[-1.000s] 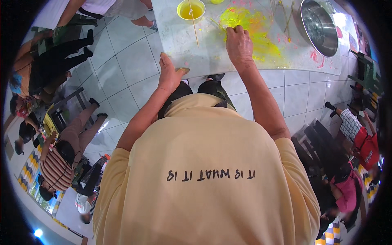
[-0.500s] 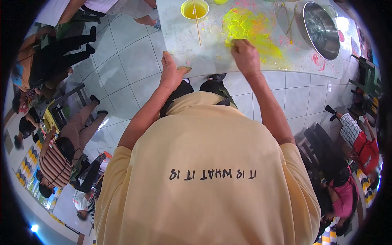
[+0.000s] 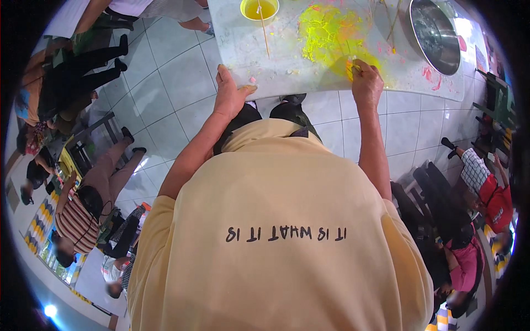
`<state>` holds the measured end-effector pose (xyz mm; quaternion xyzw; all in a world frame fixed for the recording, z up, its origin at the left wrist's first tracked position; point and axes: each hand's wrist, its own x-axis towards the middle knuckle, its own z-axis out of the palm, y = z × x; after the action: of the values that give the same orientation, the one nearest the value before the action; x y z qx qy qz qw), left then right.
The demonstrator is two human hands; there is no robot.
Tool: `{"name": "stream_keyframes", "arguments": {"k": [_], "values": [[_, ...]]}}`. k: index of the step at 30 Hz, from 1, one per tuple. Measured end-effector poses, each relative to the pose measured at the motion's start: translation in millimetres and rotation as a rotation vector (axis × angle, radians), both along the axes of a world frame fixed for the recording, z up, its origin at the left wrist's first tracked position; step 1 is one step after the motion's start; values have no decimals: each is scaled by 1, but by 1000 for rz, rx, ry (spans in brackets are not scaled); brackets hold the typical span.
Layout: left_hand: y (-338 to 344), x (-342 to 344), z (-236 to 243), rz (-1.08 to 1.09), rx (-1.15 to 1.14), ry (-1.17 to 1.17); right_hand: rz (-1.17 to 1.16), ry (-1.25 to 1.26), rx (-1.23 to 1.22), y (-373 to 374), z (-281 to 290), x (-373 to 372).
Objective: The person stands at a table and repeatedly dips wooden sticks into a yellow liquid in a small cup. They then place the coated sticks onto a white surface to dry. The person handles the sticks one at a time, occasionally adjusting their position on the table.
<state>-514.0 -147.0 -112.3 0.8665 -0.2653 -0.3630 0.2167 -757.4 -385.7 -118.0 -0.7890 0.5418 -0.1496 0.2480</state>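
My left hand [image 3: 231, 95] rests at the near left corner of the pale table [image 3: 281, 80], thumb and fingers spread apart against its edge. Over the near rim of a bright yellow smeared patch [image 3: 326, 34], my right hand [image 3: 367, 83] is closed in a pinch. Something small and yellow-orange shows at its fingertips, too small to name. The patch looks cracked and lumpy, with pink and orange stains around it. Left of the patch stands a white bowl [image 3: 243, 12] of yellow liquid, with a thin stick [image 3: 265, 41] reaching over its rim.
A metal basin [image 3: 439, 41] holding cloudy liquid stands at the table's right end. Another thin stick [image 3: 396, 27] lies beside it. Several people sit or stand on both sides, including one in red [image 3: 497, 201] at the right. Tiled floor [image 3: 185, 77] surrounds the table.
My right hand has moved right and slightly nearer across the yellow patch, still pinched. My left hand stays at the corner. The table and its things sit slightly higher in view.
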Motion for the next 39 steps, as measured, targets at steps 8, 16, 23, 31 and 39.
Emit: {"name": "stream_keyframes", "arguments": {"k": [8,16,23,31,39], "values": [[0,1,3,-7,-24,3,145,-108,-25,18,-1,51],[1,2,-1,-14,-6,-4,283,-163,-82,10,-8,95],[0,1,4,-14,-1,-7,410,-90,-114,1,-2,102],[1,-2,-3,-6,-17,-60,463,16,-199,30,6,100],[-1,-3,2,27,-6,-25,421,-80,-105,25,1,92]]}}
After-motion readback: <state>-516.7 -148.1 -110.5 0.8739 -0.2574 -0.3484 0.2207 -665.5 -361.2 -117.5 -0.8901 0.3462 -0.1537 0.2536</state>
